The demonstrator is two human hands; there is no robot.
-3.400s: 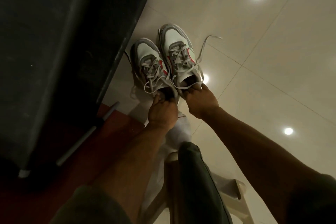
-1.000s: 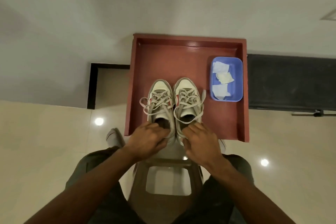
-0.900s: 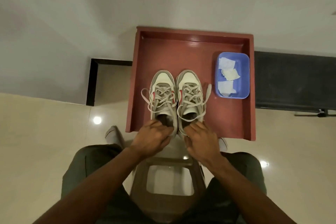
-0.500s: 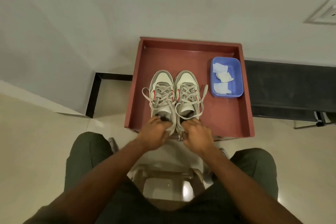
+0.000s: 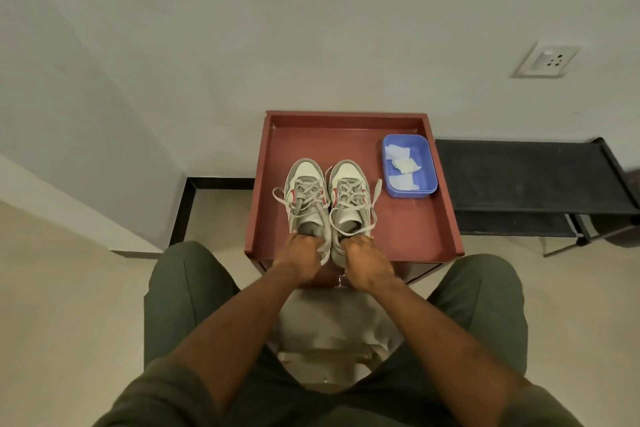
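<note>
Grey-and-white laced fabric sneakers (image 5: pixel 306 184) sit mid-frame on a red rimmed tray (image 5: pixel 408 218). My left hand (image 5: pixel 300 257) and right hand (image 5: pixel 367 262) grip their heels to square the pair.

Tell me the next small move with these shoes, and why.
Probably loosen both grips and draw back. The left hand holds the left shoe by its heel, the right hand the right shoe; both shoes seem to stand flat, side by side, on the red table, so nothing looks left to carry.

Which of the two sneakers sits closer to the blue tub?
The grey-and-white laced sneaker held by the right hand, beside the blue plastic tub; the left hand's twin sneaker lies farther off.
</note>
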